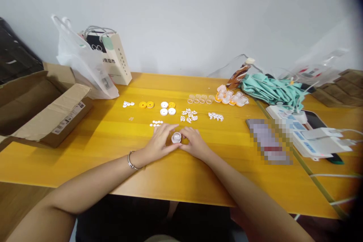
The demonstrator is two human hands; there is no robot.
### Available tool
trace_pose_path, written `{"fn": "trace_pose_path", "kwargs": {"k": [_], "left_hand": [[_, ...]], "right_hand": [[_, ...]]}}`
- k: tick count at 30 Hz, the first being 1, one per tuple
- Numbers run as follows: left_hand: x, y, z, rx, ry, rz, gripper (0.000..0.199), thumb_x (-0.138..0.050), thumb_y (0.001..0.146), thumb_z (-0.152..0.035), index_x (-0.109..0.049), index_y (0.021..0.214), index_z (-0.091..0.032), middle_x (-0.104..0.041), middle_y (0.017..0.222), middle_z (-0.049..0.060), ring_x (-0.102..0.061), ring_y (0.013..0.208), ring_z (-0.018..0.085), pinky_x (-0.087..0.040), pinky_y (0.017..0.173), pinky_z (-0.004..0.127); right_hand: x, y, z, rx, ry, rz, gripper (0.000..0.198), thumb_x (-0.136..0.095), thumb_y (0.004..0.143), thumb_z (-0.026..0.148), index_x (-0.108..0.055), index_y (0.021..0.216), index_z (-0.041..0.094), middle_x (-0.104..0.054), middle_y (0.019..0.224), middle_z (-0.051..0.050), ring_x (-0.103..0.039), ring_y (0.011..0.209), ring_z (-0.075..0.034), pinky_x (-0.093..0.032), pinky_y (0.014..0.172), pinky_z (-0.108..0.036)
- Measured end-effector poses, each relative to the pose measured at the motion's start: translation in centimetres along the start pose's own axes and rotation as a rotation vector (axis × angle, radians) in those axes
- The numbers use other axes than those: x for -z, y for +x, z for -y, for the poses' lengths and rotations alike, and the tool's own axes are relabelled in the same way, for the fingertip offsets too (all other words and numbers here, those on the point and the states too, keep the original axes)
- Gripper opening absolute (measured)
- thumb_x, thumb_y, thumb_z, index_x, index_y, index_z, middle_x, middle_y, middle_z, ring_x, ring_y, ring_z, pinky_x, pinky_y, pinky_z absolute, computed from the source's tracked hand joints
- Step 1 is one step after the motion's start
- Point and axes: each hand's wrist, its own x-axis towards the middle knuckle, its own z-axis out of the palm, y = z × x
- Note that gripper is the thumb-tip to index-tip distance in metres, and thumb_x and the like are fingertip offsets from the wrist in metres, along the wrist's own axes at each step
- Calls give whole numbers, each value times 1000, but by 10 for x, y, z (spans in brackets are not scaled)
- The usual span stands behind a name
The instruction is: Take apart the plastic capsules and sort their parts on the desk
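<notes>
A small clear round plastic cup with a whitish part inside (pixel 176 137) is between my two hands, near the middle of the table. My left hand (pixel 159 141) curves round its left side, the thumb at its lower edge. From the other side, the thumb and fingers of my right hand (pixel 195 143) close in on it. Just beyond lie several small white discs (pixel 156 122), partly behind my left fingers. Farther off are white wheel-shaped pieces (pixel 189 115), white and yellow round caps (pixel 163 112), and a row of clear cups (pixel 200 100).
An open cardboard box (pixel 70 117) and bags (pixel 117 58) stand at the left. On the right are a blurred phone (pixel 268 141), a white power strip (pixel 303 136) with cables, a folded green cloth (pixel 273 90) and a bottle (pixel 238 75). Assembled orange-and-clear pieces (pixel 231 96) lie at the back.
</notes>
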Motion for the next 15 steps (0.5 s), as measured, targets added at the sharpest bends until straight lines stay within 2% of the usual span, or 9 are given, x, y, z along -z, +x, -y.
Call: {"fn": "trace_pose_path", "kwargs": {"k": [2,6,9,11,13,15], "left_hand": [[0,0,1,-9,-38,-3,58,-58,80,-36,-30,129,-22,-51,115,11,-47,106,24,-36,91,40],[-1,1,3,-42,-83,32,48,-48,87,-27,-28,131,-23,-53,115,9,-50,106,22,-36,93,40],[-3,1,4,-5,-40,-9,51,-56,83,-34,-34,127,-22,-55,107,9,-51,99,23,-39,87,41],[-3,1,4,-3,-43,-17,58,-60,79,-36,-33,127,-21,-51,112,11,-48,103,25,-39,88,41],[-3,1,3,-33,-79,10,57,-57,81,-31,-29,130,-22,-48,120,12,-46,110,24,-37,92,41],[-3,0,2,-55,-96,27,51,-50,85,-24,-28,130,-23,-49,120,10,-47,109,22,-36,94,40]], "right_hand": [[0,0,2,-9,-25,5,21,-60,75,38,-53,84,20,-54,81,-2,-48,79,-18,-30,68,-29],[2,1,7,-38,-73,5,20,-58,77,39,-53,84,20,-54,81,-3,-47,78,-18,-29,66,-28],[2,1,10,-43,-86,-2,20,-55,78,39,-53,84,20,-54,82,-3,-47,78,-18,-29,67,-28],[2,1,10,-45,-90,-10,20,-53,80,40,-53,84,20,-54,82,-3,-47,78,-18,-30,67,-28],[1,1,11,-51,-95,-12,19,-53,80,39,-53,84,20,-54,82,-3,-47,78,-18,-30,67,-28],[0,1,12,-62,-103,-19,20,-55,79,38,-54,87,20,-54,82,-3,-47,79,-19,-30,67,-28]]}}
